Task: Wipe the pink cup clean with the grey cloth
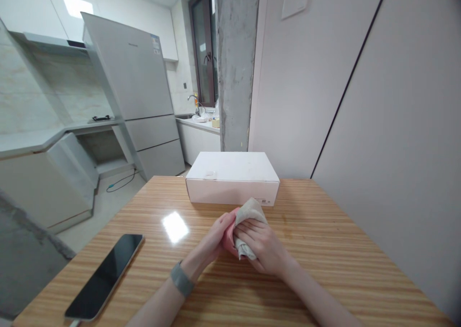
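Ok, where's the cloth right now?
In the head view, the cloth is just right of centre, below the middle, between the right hand and the pink item in the left hand, in front of the box.

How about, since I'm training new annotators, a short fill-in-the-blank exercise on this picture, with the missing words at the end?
1. The right hand holds a pale cloth against a ____ item held in the left hand.
2. A grey band is worn on the ____ wrist.
3. A phone lies face ____ on the table.
4. The closed box beyond the hands is coloured ____.

Missing words: pink; left; up; white.
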A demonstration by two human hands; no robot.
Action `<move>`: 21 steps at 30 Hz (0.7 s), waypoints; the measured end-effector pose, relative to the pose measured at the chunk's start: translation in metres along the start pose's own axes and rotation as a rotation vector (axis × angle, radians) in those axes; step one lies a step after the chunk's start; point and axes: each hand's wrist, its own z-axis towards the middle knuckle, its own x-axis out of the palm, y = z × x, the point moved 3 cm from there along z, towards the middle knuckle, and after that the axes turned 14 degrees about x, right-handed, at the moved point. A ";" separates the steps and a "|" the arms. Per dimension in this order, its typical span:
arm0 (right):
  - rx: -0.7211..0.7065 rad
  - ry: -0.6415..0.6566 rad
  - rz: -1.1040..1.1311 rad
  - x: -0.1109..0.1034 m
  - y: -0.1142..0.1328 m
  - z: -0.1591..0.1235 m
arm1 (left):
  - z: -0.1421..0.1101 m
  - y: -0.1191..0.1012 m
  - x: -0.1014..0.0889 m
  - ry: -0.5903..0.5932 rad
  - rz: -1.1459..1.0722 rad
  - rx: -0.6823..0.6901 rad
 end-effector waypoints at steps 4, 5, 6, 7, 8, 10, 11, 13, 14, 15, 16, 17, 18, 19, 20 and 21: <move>0.048 -0.069 0.003 -0.003 -0.003 -0.002 | 0.004 -0.002 -0.001 -0.027 0.019 0.041; 0.057 -0.083 0.008 -0.004 -0.003 -0.003 | 0.005 -0.003 0.000 -0.028 0.007 0.040; 0.065 -0.095 0.022 -0.005 -0.003 -0.003 | 0.005 -0.003 0.000 -0.025 -0.015 0.037; 0.081 -0.109 0.050 -0.007 -0.004 -0.004 | 0.006 -0.004 0.000 -0.022 -0.042 0.033; 0.115 -0.126 0.100 -0.009 -0.006 -0.005 | 0.007 -0.004 -0.001 -0.018 -0.075 0.027; 0.308 -0.209 0.326 -0.014 -0.017 -0.005 | 0.009 -0.004 -0.003 -0.023 -0.135 0.013; 0.482 -0.287 0.503 -0.016 -0.027 -0.006 | 0.010 -0.004 -0.006 -0.039 -0.161 0.003; 0.857 -0.466 0.854 -0.015 -0.048 -0.008 | 0.010 -0.003 -0.010 -0.082 -0.218 -0.030; 0.989 -0.530 0.969 -0.014 -0.056 -0.008 | 0.010 -0.002 -0.011 -0.097 -0.252 -0.051; 1.057 -0.564 1.024 -0.013 -0.060 -0.007 | 0.009 -0.001 -0.012 -0.104 -0.285 -0.076; 1.081 -0.561 1.058 -0.013 -0.062 -0.004 | 0.008 0.000 -0.012 -0.097 -0.313 -0.110; 1.088 -0.533 1.097 -0.012 -0.061 0.000 | 0.007 0.001 -0.011 -0.082 -0.328 -0.154; 1.099 -0.485 1.168 -0.010 -0.058 0.002 | 0.005 0.003 -0.010 -0.067 -0.331 -0.195; 1.117 -0.390 1.303 -0.007 -0.053 0.004 | 0.004 0.004 -0.009 -0.059 -0.324 -0.222; 1.128 -0.286 1.435 -0.004 -0.046 0.005 | 0.003 0.006 -0.009 -0.060 -0.311 -0.234; 1.131 -0.191 1.531 -0.001 -0.039 0.005 | 0.002 0.007 -0.010 -0.067 -0.295 -0.229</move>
